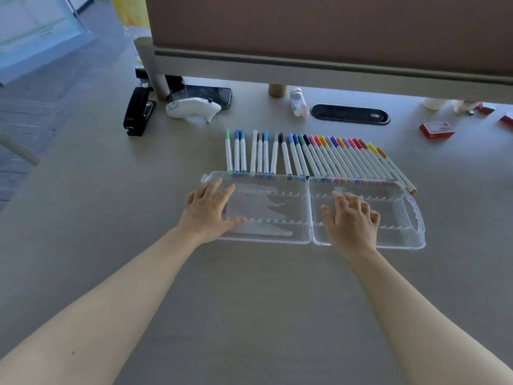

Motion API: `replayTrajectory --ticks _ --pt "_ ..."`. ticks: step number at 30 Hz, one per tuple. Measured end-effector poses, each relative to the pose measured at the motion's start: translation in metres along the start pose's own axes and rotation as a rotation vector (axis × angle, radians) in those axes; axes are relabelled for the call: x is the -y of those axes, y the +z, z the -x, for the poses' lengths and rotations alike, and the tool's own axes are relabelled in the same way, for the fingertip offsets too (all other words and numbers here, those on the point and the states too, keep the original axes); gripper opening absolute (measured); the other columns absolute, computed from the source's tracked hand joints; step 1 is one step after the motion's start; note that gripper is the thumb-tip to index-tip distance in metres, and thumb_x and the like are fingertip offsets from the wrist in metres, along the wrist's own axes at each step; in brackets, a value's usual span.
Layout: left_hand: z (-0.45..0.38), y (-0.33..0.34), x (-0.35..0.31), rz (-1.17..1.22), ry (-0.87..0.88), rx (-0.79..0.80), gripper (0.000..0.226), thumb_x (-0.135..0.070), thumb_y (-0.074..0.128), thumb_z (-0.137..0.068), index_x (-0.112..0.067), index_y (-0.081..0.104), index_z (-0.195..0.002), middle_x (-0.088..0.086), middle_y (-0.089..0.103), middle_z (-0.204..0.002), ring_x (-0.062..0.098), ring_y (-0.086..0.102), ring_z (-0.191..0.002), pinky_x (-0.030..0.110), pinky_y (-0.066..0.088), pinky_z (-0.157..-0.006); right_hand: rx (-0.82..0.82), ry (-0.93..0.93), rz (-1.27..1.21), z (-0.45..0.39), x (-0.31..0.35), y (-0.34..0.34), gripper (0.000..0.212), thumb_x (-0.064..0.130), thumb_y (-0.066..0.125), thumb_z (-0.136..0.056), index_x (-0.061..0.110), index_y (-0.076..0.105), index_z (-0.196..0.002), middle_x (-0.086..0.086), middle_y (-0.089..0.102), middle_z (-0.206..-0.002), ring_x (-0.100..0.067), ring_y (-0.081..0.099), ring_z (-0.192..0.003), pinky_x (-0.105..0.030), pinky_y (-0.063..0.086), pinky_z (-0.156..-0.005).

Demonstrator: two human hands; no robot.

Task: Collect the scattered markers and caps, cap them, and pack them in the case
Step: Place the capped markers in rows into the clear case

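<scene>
While capped markers [311, 157] lie behind it, the open case [311, 234] is touched by the left hand [206, 208] and right hand [351, 220], fingers relaxed.

Clear case [311, 240]; white markers [313, 159], multicoloured caps.

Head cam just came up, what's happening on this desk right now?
A person has a clear plastic case lying open and empty on the desk. The left hand rests on its left half, the right hand on its right half. The capped markers lie in a row just behind the case, none packed yet.
</scene>
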State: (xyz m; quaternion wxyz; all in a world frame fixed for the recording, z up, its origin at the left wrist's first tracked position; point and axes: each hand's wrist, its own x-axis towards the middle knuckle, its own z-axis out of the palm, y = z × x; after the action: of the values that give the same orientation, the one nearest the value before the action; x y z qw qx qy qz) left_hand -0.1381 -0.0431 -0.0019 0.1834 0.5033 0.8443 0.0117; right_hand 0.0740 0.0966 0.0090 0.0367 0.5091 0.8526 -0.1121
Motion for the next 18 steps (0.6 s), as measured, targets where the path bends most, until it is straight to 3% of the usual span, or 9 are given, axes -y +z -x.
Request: replayTrajectory --ticks 4,6,8,10,14,18 --pt "-0.031 -0.025 0.035 -0.039 0.129 0.084 0.081 -0.061 0.044 -0.083 -0.030 0.003 -0.146 -0.002 -0.005 -0.156 0.019 -0.003 -0.144 0.040 0.007 -0.116 -0.017 -0.064 -0.039 -0.035 0.028 -0.005 0.043 0.034 0.034 -0.097 0.015 0.037 -0.136 -0.006 0.043 -0.138 -0.024 0.041 -0.125 -0.038 0.029 -0.105" --pt "-0.044 -0.032 0.052 -0.079 0.201 0.131 0.090 -0.073 0.040 -0.076 -0.031 0.002 -0.146 -0.004 -0.006 -0.156 0.016 -0.002 -0.144 0.039 0.007 -0.116 -0.012 -0.045 -0.104 -0.052 0.042 -0.005 0.043 0.032 0.036 -0.097 0.014 0.037 -0.136 -0.007 0.045 -0.138 -0.023 0.042 -0.126 -0.037 0.030 -0.106" --pt "-0.056 -0.033 0.070 -0.086 0.270 0.161 0.113 -0.095 0.017 -0.052 -0.035 0.001 -0.145 -0.007 -0.005 -0.156 0.013 -0.002 -0.144 0.037 0.007 -0.116 -0.011 0.004 -0.154 -0.065 0.052 -0.004 0.044 0.031 0.037 -0.097 0.013 0.037 -0.137 -0.008 0.046 -0.137 -0.024 0.044 -0.125 -0.037 0.032 -0.106" --pt "-0.065 -0.027 0.084 -0.072 0.331 0.166 0.125 -0.100 0.001 -0.034 -0.038 -0.006 -0.142 -0.011 -0.006 -0.154 0.009 -0.006 -0.143 0.033 0.001 -0.115 -0.020 0.031 -0.155 -0.075 0.059 -0.001 0.043 0.030 0.038 -0.097 0.012 0.039 -0.136 -0.008 0.048 -0.135 -0.024 0.045 -0.123 -0.036 0.034 -0.105" --pt "-0.073 -0.012 0.093 -0.038 0.417 0.116 0.115 -0.099 -0.002 -0.039 -0.035 -0.018 -0.133 -0.018 -0.016 -0.143 0.006 -0.021 -0.135 0.025 -0.017 -0.109 -0.036 0.057 -0.114 -0.087 0.070 0.001 0.038 0.029 0.039 -0.097 0.012 0.046 -0.130 -0.007 0.052 -0.132 -0.023 0.047 -0.120 -0.036 0.034 -0.104" --pt "-0.081 -0.003 0.086 -0.020 0.467 0.076 0.111 -0.097 0.001 -0.045 -0.034 -0.014 -0.135 -0.017 -0.011 -0.144 0.010 -0.020 -0.135 0.029 -0.018 -0.111 -0.055 0.073 -0.083 -0.100 0.081 0.001 0.036 0.029 0.041 -0.096 0.013 0.048 -0.127 -0.005 0.053 -0.130 -0.023 0.049 -0.117 -0.035 0.035 -0.103"
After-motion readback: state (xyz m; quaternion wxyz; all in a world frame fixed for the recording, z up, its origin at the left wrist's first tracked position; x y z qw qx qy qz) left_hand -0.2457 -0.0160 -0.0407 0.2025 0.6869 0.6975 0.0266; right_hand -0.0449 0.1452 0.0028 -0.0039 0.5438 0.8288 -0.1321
